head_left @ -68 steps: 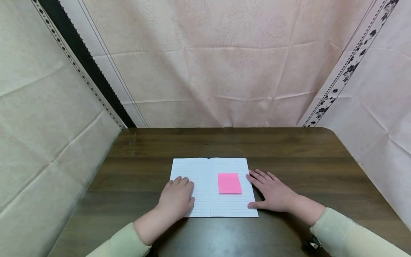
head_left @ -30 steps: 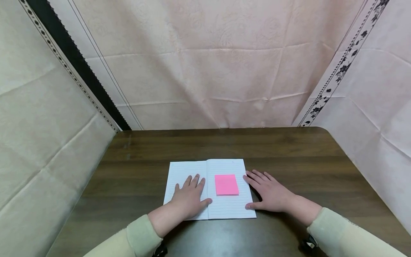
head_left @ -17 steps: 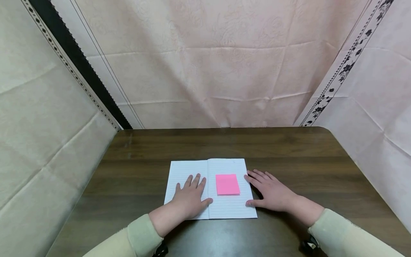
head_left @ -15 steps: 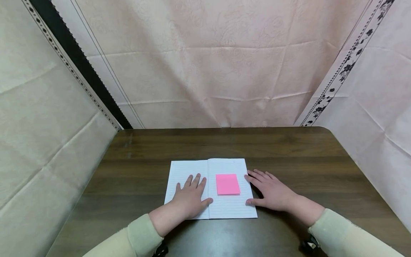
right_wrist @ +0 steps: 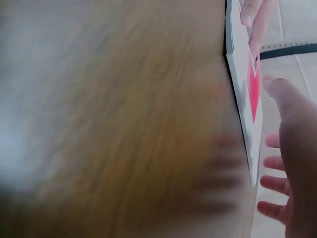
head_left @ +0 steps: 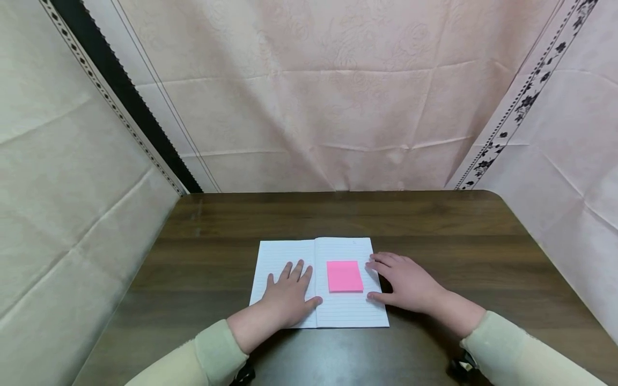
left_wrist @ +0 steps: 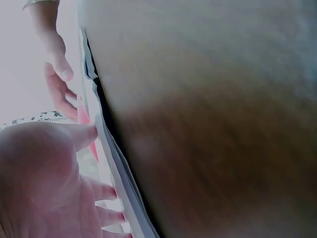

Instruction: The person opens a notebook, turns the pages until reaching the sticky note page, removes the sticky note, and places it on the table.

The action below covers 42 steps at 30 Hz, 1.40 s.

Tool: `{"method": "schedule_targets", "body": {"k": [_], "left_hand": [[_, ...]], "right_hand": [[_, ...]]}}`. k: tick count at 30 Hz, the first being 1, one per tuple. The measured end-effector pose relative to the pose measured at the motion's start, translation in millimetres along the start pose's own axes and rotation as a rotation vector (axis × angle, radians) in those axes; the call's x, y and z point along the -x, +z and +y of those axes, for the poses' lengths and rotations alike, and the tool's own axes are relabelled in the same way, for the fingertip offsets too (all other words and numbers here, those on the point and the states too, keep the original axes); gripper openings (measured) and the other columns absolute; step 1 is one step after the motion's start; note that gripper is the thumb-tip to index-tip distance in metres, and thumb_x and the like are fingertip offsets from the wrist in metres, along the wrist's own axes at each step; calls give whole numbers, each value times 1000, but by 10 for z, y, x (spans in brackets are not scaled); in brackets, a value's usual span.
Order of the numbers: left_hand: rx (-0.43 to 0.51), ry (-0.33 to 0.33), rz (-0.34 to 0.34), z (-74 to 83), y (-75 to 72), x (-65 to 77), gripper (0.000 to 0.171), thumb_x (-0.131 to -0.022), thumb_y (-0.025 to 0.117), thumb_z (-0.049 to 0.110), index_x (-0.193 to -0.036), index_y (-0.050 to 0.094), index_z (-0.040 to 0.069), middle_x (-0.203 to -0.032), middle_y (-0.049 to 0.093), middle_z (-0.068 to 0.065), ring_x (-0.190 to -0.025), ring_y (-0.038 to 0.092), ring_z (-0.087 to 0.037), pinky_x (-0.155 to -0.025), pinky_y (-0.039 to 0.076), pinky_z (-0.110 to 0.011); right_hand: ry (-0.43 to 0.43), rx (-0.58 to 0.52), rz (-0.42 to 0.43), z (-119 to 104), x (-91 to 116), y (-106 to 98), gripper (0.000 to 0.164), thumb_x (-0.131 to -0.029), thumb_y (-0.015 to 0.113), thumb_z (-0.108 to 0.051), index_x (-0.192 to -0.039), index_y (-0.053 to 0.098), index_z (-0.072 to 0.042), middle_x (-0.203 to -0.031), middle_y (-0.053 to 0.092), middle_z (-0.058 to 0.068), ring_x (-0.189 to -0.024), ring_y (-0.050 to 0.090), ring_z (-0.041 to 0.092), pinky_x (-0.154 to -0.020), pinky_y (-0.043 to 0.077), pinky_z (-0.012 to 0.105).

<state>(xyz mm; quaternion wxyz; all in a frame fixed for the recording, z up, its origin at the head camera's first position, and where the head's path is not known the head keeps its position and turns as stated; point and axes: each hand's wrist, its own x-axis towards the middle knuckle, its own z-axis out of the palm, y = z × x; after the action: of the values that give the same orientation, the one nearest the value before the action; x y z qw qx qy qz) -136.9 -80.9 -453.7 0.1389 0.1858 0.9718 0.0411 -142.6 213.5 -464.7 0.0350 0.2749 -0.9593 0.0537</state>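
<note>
An open notebook (head_left: 347, 316) with lined pages lies on the wooden table. On its right page is a pink sticky note pad (head_left: 345, 276), square and slightly thick. My left hand (head_left: 287, 300) rests with spread fingers on the left page, its thumb reaching over the centre fold. At the right edge of the notebook is my right hand (head_left: 410, 281), fingers loosely bent and thumb apart, holding nothing. In the right wrist view, the right hand (right_wrist: 302, 148) appears raised off the page, near the pink pad (right_wrist: 253, 94).
The brown wooden table (head_left: 232, 220) extends around the notebook on all sides. Pale patterned cloth (head_left: 338, 118) hangs behind it, with further cloth at the left and right. A dark device (head_left: 463, 367) sits under the right wrist.
My left hand has shifted from the notebook's left edge onto the left page, fingers spreading. Lately my right hand has lifted and moved slightly inward over the right edge. The pink pad stays put.
</note>
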Motion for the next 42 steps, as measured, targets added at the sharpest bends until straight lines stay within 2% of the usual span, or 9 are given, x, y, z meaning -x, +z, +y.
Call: {"method": "schedule_targets", "body": {"k": [8,16,24,30,36,42], "left_hand": [[-2,-3,0,17,-5,7,78,-85,43,64,-146,27,18,-153,19,-7,-139,16,-33,-101,19,-65],[-16,-8,2,3,11,-14,79,-85,43,66,-147,26,20,-153,19,-7,-139,16,-33,-101,19,-65],[-19,-10,-14,-2,15,-24,79,-84,42,67,-147,25,21,-154,18,-6,-140,15,-32,-101,18,-65],[-25,-9,-17,1,11,-22,80,-84,41,67,-147,25,21,-154,17,-6,-140,15,-32,-101,19,-66],[-28,-8,-10,-2,12,-26,80,-84,41,68,-147,25,21,-154,18,-6,-140,15,-32,-100,19,-66],[-29,-5,-6,-5,16,-33,79,-84,41,68,-147,26,20,-153,19,-6,-140,16,-32,-100,20,-66]], "right_hand": [[-235,138,32,-220,-173,-89,59,-76,62,-59,-121,58,-21,-128,55,3,-121,47,23,-99,37,44],[-385,298,50,-416,-299,-156,52,-77,68,-46,-119,57,-18,-125,57,6,-118,49,27,-98,38,44],[-440,422,39,-496,-375,-141,53,-74,76,-34,-121,58,-17,-124,56,6,-117,50,28,-100,38,45],[-455,446,79,-509,-369,-80,52,-72,78,-31,-118,59,-15,-120,57,7,-115,51,29,-97,40,45],[-453,473,96,-504,-370,-82,49,-71,79,-21,-115,60,-15,-122,55,8,-118,49,30,-99,37,47],[-437,459,105,-501,-383,-96,49,-69,81,-19,-113,60,-15,-122,55,9,-117,48,31,-99,37,47]]}}
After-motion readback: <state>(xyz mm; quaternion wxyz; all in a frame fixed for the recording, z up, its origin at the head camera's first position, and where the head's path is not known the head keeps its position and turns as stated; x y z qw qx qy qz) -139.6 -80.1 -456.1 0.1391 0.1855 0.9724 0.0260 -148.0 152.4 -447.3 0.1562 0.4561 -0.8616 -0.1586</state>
